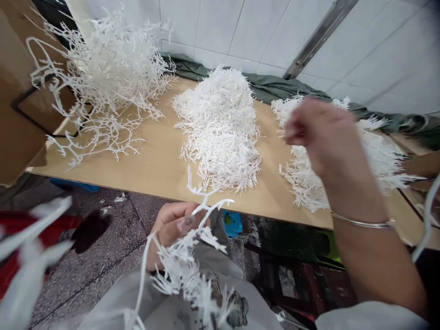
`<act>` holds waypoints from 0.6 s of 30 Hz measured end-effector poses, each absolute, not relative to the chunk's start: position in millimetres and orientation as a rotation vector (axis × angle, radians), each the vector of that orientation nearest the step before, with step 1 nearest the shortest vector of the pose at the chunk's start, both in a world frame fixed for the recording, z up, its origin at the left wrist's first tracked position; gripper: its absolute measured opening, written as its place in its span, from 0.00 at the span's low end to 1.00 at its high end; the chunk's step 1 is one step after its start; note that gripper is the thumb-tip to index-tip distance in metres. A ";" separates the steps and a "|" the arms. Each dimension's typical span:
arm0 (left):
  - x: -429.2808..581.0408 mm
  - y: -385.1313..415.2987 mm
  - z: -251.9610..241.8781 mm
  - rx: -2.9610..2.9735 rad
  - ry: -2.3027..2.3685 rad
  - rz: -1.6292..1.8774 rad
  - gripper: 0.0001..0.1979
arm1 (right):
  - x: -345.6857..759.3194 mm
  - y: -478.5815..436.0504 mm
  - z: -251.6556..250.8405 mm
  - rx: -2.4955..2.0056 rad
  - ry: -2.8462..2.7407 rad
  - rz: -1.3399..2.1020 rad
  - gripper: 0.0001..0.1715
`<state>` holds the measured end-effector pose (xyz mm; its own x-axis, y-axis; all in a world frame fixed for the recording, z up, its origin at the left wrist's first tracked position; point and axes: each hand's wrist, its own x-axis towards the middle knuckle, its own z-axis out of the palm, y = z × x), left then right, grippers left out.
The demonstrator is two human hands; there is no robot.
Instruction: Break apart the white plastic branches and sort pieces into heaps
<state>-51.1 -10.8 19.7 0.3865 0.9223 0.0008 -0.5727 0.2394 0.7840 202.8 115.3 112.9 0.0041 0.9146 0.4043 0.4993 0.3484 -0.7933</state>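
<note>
Low in the middle, my left hand is closed, thumb and fingers pinching a white branching plastic stem. Bare forked tips point up from the grip, and feathery white sprigs cover the part hanging below it. My right hand, blurred by motion, is raised over the right-hand heap of white sprigs. Its fingers are curled together; whatever may be between them is hidden. A second heap of small white sprigs lies on the wooden board between the hands.
Bare white branched stems are tangled at the back left, beside a cardboard box. Green cloth runs along the tiled wall. A blurred white piece looms at the lower left. Beneath the board are a blue item and speckled floor.
</note>
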 end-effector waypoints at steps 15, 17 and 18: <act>-42.9 6.6 13.7 0.748 0.522 1.044 0.23 | 116.3 94.6 72.0 -1.166 -2.073 0.396 0.28; -43.7 11.3 11.4 0.755 0.544 1.025 0.22 | 116.5 101.4 68.3 -1.159 -1.985 0.482 0.27; -44.2 13.0 11.1 0.754 0.554 1.015 0.21 | 117.0 103.0 67.1 -1.147 -1.951 0.582 0.26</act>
